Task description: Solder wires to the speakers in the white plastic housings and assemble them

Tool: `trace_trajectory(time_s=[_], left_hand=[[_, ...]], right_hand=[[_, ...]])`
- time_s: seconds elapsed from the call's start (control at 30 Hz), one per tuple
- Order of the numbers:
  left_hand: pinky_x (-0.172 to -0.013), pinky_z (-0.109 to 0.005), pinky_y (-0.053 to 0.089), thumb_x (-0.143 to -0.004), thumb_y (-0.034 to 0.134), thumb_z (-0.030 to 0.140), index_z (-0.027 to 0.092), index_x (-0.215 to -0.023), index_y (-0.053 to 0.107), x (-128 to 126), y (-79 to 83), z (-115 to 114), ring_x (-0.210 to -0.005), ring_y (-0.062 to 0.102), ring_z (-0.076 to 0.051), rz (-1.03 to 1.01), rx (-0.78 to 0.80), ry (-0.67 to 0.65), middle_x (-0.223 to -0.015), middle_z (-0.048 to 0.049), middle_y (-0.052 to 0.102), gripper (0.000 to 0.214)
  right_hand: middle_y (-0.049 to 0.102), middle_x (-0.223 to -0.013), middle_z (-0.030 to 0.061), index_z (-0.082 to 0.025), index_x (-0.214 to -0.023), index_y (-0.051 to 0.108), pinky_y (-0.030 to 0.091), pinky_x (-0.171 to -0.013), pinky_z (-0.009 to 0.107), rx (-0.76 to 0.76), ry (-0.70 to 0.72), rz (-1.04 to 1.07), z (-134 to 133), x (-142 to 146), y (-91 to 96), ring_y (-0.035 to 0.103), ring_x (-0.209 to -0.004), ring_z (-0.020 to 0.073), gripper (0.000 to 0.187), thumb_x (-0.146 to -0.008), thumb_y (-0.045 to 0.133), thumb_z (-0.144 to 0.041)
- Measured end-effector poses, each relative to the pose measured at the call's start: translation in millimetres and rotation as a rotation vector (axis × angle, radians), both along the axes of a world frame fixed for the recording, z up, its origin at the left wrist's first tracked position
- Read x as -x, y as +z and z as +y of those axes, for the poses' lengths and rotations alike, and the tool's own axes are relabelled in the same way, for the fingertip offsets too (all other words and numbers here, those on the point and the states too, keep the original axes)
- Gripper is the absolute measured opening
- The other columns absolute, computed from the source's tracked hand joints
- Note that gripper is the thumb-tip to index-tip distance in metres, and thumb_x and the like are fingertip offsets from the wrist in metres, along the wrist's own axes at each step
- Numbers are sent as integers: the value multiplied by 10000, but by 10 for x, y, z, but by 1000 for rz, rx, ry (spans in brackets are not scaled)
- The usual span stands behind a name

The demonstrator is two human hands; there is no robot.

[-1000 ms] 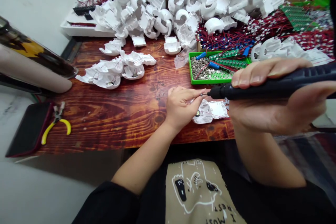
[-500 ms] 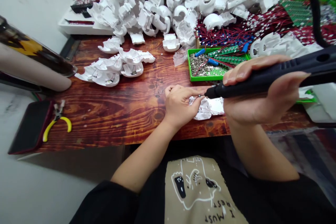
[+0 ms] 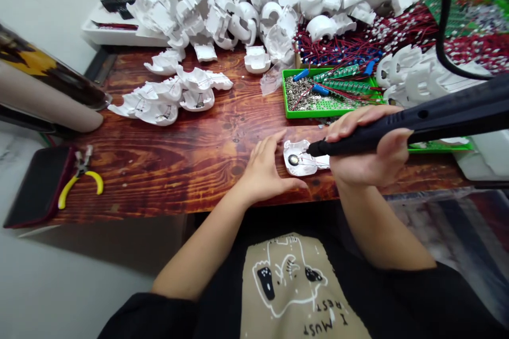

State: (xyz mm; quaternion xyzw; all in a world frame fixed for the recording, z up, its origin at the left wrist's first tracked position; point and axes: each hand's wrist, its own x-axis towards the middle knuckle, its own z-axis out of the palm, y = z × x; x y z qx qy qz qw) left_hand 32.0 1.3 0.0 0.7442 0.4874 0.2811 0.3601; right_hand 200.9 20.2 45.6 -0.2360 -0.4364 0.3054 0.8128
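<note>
My right hand (image 3: 368, 156) is shut around a black soldering pen (image 3: 382, 135), and its metal tip rests close to a white plastic shell (image 3: 301, 167) on the wooden table. A round metal disc (image 3: 293, 159) sits in that shell, with thin red wire running across it. My left hand (image 3: 264, 167) lies open on the table with its fingers spread, just left of the shell. Its fingertips are near the shell's edge, but I cannot tell if they touch it. The pen's tip hides a small part of the shell.
A green tray (image 3: 288, 100) of metal bits and circuit strips stands beyond the hands. Heaps of white plastic shells (image 3: 254, 16) and red wire bundles (image 3: 338, 47) fill the back. Yellow-handled pliers (image 3: 79, 183) lie on the left, beside a dark phone (image 3: 40, 185).
My left hand has let go of the white shell and moved left, now lying open. The shell is uncovered, showing its metal disc. The soldering pen has shifted slightly left and down.
</note>
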Motion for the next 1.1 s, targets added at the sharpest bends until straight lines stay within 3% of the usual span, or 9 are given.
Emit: trace_trajectory(time_s=[0.27, 1.1], left_hand=[[-1097, -519, 406, -611, 937, 414, 207, -1316, 529, -67, -16, -31, -1217, 613, -327, 40, -4, 47, -1317, -100, 670, 841], [-1060, -493, 430, -636, 917, 417, 216, -1276, 553, -76, -19, -33, -1188, 649, -310, -5, -33, 49, -1272, -88, 701, 763]], right_hand=[[516, -569, -35, -204, -752, 591, 373, -411, 273, 44, 1, 64, 25, 93, -194, 509, -439, 107, 334, -770, 701, -519], [490, -577, -40, -228, -747, 564, 354, -412, 275, 61, -58, 32, 94, 153, -257, 479, -445, 107, 303, -769, 671, -511]])
